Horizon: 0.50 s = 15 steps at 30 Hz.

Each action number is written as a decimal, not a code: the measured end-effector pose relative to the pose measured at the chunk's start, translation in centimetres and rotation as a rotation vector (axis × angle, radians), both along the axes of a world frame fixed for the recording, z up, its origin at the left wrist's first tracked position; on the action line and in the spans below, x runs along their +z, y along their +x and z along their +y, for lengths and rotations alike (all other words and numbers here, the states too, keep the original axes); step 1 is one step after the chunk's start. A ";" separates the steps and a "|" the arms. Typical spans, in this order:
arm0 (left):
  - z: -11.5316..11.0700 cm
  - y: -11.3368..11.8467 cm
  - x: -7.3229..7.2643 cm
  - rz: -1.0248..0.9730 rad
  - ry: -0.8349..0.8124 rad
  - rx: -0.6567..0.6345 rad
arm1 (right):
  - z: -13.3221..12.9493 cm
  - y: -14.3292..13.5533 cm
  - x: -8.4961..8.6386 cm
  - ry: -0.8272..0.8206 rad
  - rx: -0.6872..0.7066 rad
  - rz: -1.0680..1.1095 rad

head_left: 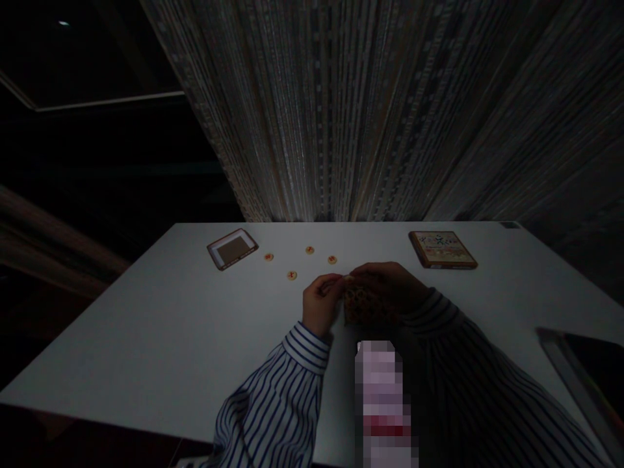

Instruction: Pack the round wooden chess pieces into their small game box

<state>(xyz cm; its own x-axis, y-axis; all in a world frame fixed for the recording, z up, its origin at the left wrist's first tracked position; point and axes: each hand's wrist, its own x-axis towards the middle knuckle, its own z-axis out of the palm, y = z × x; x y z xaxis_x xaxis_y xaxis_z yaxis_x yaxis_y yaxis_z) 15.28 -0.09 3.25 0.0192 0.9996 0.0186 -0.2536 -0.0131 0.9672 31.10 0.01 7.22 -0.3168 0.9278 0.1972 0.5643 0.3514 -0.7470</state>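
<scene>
My left hand [322, 304] is closed, with thumb and fingers pinched at the far left corner of a dark pack of Chinese chess pieces [358, 307]. My right hand [390, 283] curls over the far side of the same pack, its fingertips meeting those of the left. A small pale bit shows between the fingertips, too small to name. Shadow and the right hand cover much of the pack. Just beyond my left hand, several loose round chess pieces with red marks, among them one Chinese chess piece [292, 275], lie flat on the white table [195, 344].
A shallow open box part [233, 249] rests at the far left of the table. At the far right lies a printed game box [442, 251]. A dark flat object [585, 364] sits near the right edge. String curtains [331, 117] hang behind the table; the room is dim.
</scene>
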 end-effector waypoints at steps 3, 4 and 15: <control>0.0 0.0 0.0 0.020 -0.002 -0.006 | 0.0 0.2 0.0 0.008 0.034 -0.009; 0.0 0.0 0.0 0.025 -0.006 -0.006 | 0.1 0.2 0.0 0.010 0.044 -0.012; 0.1 0.0 -0.6 -0.071 -0.088 -0.060 | 0.2 -0.1 -0.1 0.080 -0.034 -0.035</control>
